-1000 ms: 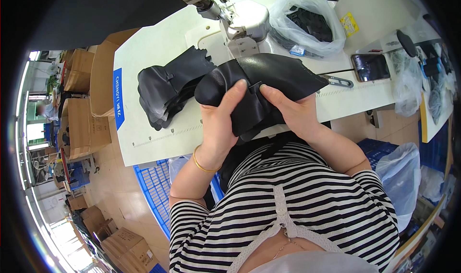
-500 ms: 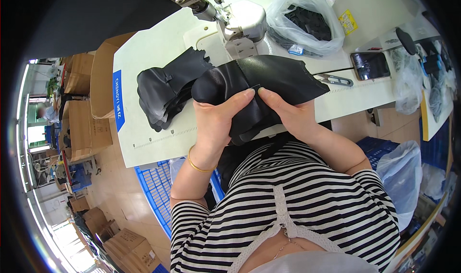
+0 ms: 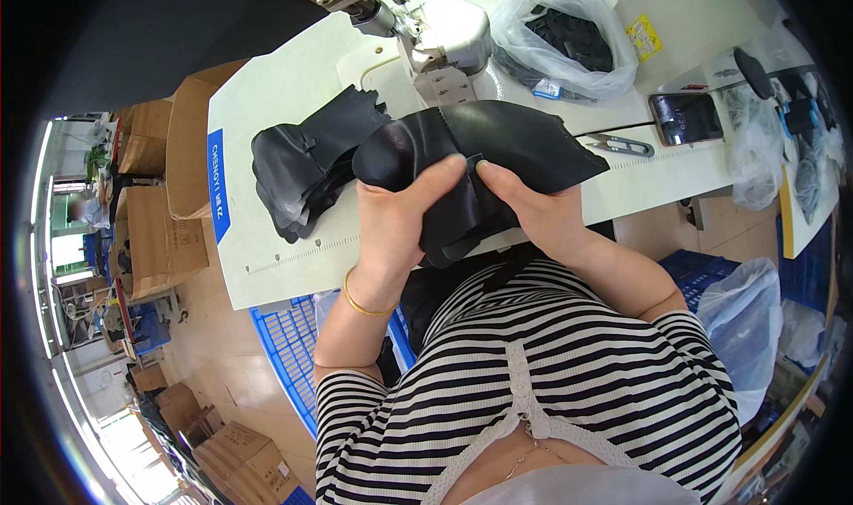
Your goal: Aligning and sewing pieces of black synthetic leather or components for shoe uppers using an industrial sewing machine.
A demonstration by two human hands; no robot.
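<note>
- Head view: both hands are busy with one black piece (image 3: 515, 136), which is up over the tabletop's (image 3: 284, 87) near edge, right in front of the sewing machine (image 3: 453, 34).
- Left hand (image 3: 395, 212) has its fingers closed around the left part, thumb on top, most of the rest tucked out of sight. Gold bracelet (image 3: 349, 296) on that wrist, btw.
- Right hand (image 3: 544, 210) is gripping the same piece from the other side, fingers mostly hidden underneath, so can't tell how they're curled.
- Thumb tips sit close together near a small tab (image 3: 473, 161).
- Just left there's a stack (image 3: 293, 172) of similar black pieces lying on the tabletop. Can't tell if the held one touches it.
- Off to the right: snips (image 3: 622, 145) near the piece's pointy end, then a phone (image 3: 686, 119).
- Behind those, a clear bag (image 3: 609, 80) with black bits (image 3: 569, 39) inside.
</note>
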